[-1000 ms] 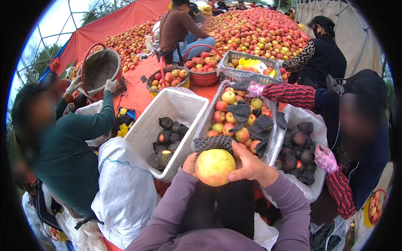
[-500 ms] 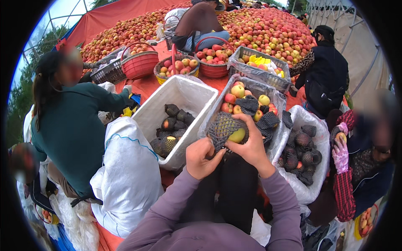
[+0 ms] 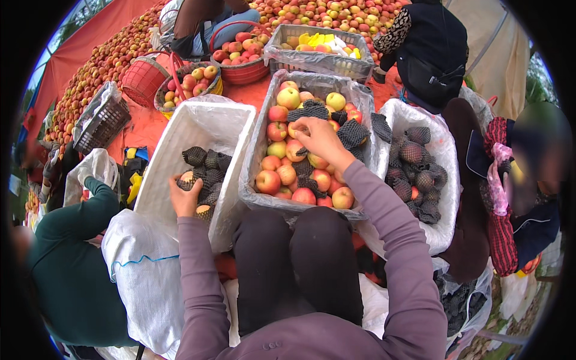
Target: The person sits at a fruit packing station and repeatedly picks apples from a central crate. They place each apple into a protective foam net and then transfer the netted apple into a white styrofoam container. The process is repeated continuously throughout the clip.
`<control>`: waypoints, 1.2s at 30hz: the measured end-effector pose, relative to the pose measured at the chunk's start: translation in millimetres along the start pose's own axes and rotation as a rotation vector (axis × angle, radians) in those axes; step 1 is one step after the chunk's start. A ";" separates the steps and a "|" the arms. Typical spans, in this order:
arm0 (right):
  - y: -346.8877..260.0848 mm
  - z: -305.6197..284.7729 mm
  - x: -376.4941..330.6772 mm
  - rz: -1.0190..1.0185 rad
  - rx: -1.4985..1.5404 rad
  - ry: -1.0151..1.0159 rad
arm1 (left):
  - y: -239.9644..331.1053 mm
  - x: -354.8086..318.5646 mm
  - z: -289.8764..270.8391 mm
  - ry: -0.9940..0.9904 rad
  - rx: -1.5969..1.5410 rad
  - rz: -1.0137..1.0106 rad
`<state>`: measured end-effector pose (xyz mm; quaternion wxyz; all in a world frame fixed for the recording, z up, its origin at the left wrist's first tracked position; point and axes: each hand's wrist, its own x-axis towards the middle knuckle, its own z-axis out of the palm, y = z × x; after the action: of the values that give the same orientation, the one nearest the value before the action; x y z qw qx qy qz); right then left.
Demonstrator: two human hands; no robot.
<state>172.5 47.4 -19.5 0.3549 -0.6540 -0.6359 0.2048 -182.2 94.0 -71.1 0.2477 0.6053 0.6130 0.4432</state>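
Note:
My left hand [image 3: 182,197] is down in the white crate [image 3: 207,123] on my left, its fingers on a net-wrapped apple [image 3: 187,178] among several other netted apples [image 3: 207,161]. My right hand [image 3: 320,139] reaches into the plastic-lined middle crate [image 3: 255,174]. There its fingers curl over a pale red apple [image 3: 296,129] beside loose black foam nets [image 3: 307,111]. Bare red and yellow apples [image 3: 282,174] fill that crate. My knees in dark trousers press against its near wall.
A third white crate [image 3: 447,180] of netted apples stands on the right. Behind are red baskets [image 3: 240,66] of apples, a grey crate [image 3: 318,57] and a big apple pile [image 3: 90,72] on red tarp. People crouch left [image 3: 72,270], right [image 3: 510,228] and behind [image 3: 432,48].
Both hands held one apple and pulled a net over it. Now my left hand has carried it into the left crate, and my right hand has reached forward into the middle crate.

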 end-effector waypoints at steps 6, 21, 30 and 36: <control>65.8 43.8 62.0 -0.080 -0.594 0.222 | -97.9 5.2 32.0 -0.106 0.356 -0.069; -55.7 -11.2 -52.1 -0.206 0.212 0.212 | 159.5 -46.2 81.0 -0.714 -0.787 0.031; -85.7 -20.3 -107.8 -0.062 0.955 0.131 | 179.1 -97.2 69.6 -0.687 -0.827 0.001; -78.2 -19.1 -121.5 0.048 1.138 0.022 | 181.6 -111.6 44.9 -0.841 -0.798 0.128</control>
<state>119.5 -79.9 27.6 0.6531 -0.3761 -0.4066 0.5164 -33.5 -25.1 34.3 0.6516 0.6248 0.2098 0.3757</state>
